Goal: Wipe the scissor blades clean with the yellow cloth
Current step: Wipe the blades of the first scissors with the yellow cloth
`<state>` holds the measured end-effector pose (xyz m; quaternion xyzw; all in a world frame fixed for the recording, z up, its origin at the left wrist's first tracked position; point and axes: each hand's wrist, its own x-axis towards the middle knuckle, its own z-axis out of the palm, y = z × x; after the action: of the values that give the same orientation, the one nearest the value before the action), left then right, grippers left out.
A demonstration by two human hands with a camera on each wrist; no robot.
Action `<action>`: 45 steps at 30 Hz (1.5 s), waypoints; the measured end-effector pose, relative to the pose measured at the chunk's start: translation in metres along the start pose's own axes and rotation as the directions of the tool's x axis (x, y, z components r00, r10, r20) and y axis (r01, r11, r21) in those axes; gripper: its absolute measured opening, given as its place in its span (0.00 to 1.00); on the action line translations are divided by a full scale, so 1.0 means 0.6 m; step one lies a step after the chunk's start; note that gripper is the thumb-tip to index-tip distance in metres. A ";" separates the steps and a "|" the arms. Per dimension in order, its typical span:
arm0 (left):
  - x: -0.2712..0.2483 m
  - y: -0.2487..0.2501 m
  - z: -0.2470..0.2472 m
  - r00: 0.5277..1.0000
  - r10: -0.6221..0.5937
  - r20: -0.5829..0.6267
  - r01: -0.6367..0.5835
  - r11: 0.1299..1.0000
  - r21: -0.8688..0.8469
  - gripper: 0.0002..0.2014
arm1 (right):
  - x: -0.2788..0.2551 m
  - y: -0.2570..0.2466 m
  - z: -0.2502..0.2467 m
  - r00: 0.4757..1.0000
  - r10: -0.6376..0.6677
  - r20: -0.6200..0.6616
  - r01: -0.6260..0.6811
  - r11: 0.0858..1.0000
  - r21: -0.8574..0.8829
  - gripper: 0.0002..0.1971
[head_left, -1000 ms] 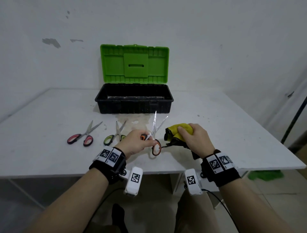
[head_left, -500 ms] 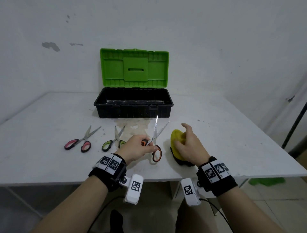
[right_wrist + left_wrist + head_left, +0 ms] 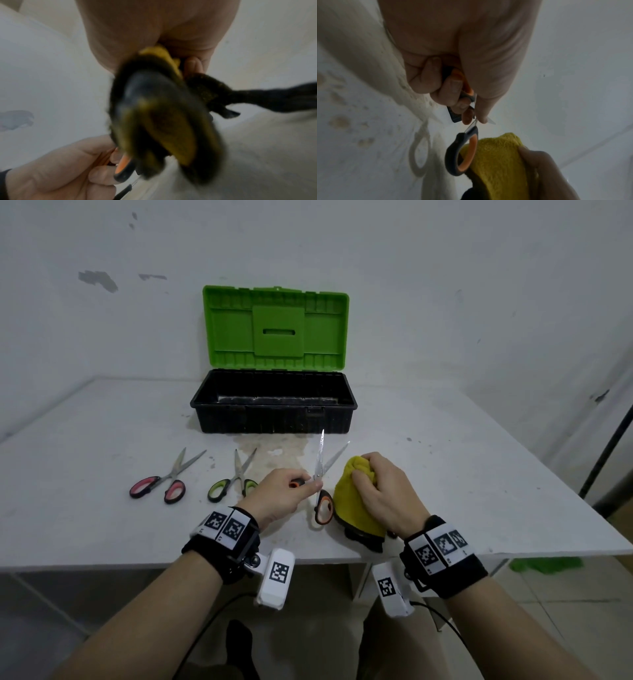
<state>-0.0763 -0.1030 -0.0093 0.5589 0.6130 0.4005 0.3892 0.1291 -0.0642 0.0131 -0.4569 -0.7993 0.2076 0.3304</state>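
A white table [image 3: 102, 525] stood against a scuffed white wall. At 12 o'clock on it an open toolbox [image 3: 274, 409] was seen, black tray, green lid raised. A brownish stain was noted on the surface just in front of the box. At 9 o'clock of the hands, two pairs lay flat with blades parted: pink-handled scissors [image 3: 164, 482] farthest out, green-handled scissors [image 3: 233, 479] nearer.

The orange-handled scissors [image 3: 322, 484] were held up off the table near the front edge, blades spread and pointing toward 12 o'clock. The left hand [image 3: 279, 493] was clenched round one handle loop; the other loop hung free at 6 o'clock. The yellow cloth [image 3: 354, 501], bunched, dark-edged, was grasped by curled fingers of the right hand [image 3: 387, 494], just at 3 o'clock of the scissors. Whether cloth and free loop touched could not be told.
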 end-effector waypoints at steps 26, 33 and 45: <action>0.004 0.013 -0.007 1.000 -0.012 -0.001 0.012 1.000 -0.011 0.13 | 0.014 -0.001 -0.033 0.955 0.261 0.137 -0.293 0.898 0.329 0.07; 0.001 0.007 -0.001 0.999 -0.010 0.037 0.011 0.999 -0.037 0.12 | 0.007 0.000 0.009 0.998 0.056 -0.037 -0.044 0.963 0.267 0.08; 0.008 0.011 0.009 0.999 0.035 0.006 -0.035 0.999 0.007 0.16 | 0.004 0.004 0.030 0.950 -0.273 -0.153 0.276 0.961 -0.006 0.11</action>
<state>-0.0689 -0.0977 -0.0054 0.5722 0.6033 0.4034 0.3820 0.1169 -0.0614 -0.0002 -0.3534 -0.8258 0.1301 0.4197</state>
